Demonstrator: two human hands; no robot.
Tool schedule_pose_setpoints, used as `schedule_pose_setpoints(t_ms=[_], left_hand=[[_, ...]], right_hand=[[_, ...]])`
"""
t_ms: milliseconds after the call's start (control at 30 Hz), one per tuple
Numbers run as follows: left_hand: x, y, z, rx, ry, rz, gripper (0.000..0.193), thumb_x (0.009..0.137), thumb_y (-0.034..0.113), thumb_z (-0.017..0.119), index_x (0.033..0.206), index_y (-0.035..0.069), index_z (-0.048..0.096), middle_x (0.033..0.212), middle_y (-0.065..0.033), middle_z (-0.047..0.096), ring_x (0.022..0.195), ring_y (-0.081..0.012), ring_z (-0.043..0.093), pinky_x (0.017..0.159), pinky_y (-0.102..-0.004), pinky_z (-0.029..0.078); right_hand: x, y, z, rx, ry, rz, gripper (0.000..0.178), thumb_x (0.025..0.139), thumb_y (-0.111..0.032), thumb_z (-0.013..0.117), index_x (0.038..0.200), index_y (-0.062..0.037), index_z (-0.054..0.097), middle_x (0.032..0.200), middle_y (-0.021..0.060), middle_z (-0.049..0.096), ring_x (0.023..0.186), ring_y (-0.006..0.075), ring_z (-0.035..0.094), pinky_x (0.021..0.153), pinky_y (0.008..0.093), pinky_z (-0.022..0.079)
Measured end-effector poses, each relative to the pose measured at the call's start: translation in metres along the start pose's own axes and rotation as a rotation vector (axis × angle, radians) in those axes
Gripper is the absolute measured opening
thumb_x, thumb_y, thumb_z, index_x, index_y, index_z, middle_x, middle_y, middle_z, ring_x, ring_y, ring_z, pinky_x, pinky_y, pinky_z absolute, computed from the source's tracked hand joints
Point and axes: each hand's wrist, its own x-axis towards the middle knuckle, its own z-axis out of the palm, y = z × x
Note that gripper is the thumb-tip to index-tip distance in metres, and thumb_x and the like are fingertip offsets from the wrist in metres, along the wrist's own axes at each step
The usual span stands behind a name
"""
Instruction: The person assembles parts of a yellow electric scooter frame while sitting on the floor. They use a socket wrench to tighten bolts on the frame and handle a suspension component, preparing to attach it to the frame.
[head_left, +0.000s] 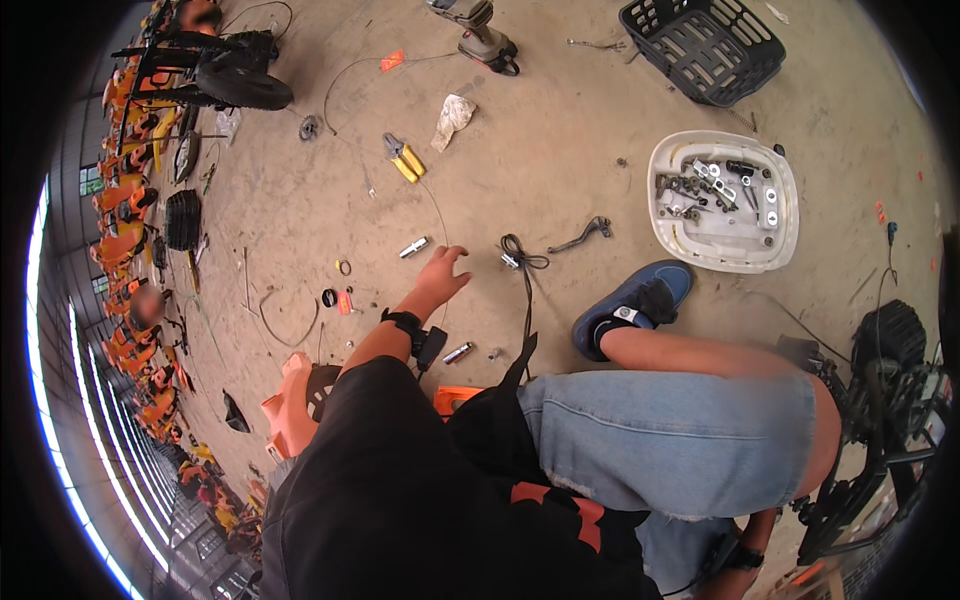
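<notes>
Left hand [440, 277] stretched out over bare concrete floor [540, 160], fingers spread, gripping nothing. Small silver metal cylinder [413, 247] lies just beyond the fingertips, slightly to their left; black cable with a metal end fitting [522, 258] just to their right. Second silver cylinder [458, 352] sits back near the wrist. Farther past the fingers: yellow-handled pliers [404, 158], crumpled white rag [453, 117]. Well off to their right: white plastic tray of metal hardware [680, 235], black plastic basket [705, 45]. Right hand [735, 562] low by the black frame [880, 420], grip unclear. Orange bikes [130, 200] line the hall's left side.
</notes>
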Motion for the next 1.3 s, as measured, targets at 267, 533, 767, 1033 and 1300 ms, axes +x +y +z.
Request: schedule_pose_setpoints(t_ms=[267,533,767,1033,1300], left_hand=[[0.029,0.071,0.067,0.068,-0.002,-0.076,0.055,0.082,0.023,0.077,0.127,0.008,0.049,0.125,-0.0233,0.053,0.106,-0.0422,0.063,0.091,-0.0488,0.054],[-0.048,0.005,0.047,0.044,-0.274,-0.028,0.043,0.079,0.021,0.073,0.117,0.006,0.058,0.11,-0.0207,0.066,0.1,-0.038,0.066,0.086,-0.046,0.054],[-0.173,-0.06,0.105,-0.116,-0.606,-0.107,0.033,0.08,0.016,0.071,0.112,0.008,0.066,0.106,-0.0172,0.071,0.1,-0.0352,0.068,0.086,-0.0436,0.055],[-0.18,-0.027,0.113,-0.014,-0.49,-0.17,0.028,0.076,0.005,0.065,0.104,0.008,0.068,0.111,-0.014,0.066,0.107,-0.037,0.064,0.09,-0.0459,0.053],[-0.137,0.03,0.106,-0.041,-0.301,-0.252,0.035,0.087,0.022,0.07,0.116,0.007,0.057,0.105,-0.0197,0.067,0.102,-0.0385,0.066,0.084,-0.048,0.054]], right_hand=[[0.005,-0.011,-0.002,-0.037,-0.049,-0.005,0.034,0.096,-0.014,0.06,0.126,0.0015,0.06,0.099,0.0218,0.072,0.09,0.0326,0.07,0.082,0.0409,0.054],[-0.007,-0.001,-0.003,-0.058,-0.087,0.088,0.034,0.096,-0.014,0.06,0.125,0.0012,0.061,0.099,0.0219,0.072,0.09,0.0329,0.07,0.082,0.0411,0.054],[0.007,-0.013,-0.008,-0.113,-0.12,0.114,0.033,0.096,-0.014,0.06,0.125,0.0009,0.061,0.099,0.022,0.072,0.091,0.0331,0.07,0.083,0.0411,0.054],[-0.003,-0.014,-0.007,-0.146,-0.128,0.137,0.033,0.095,-0.014,0.06,0.125,0.0006,0.061,0.099,0.0221,0.072,0.091,0.0334,0.07,0.083,0.0413,0.054],[-0.006,-0.018,-0.007,-0.144,-0.118,0.139,0.033,0.095,-0.014,0.061,0.124,0.0003,0.062,0.1,0.0222,0.072,0.092,0.0337,0.07,0.084,0.0414,0.054]])
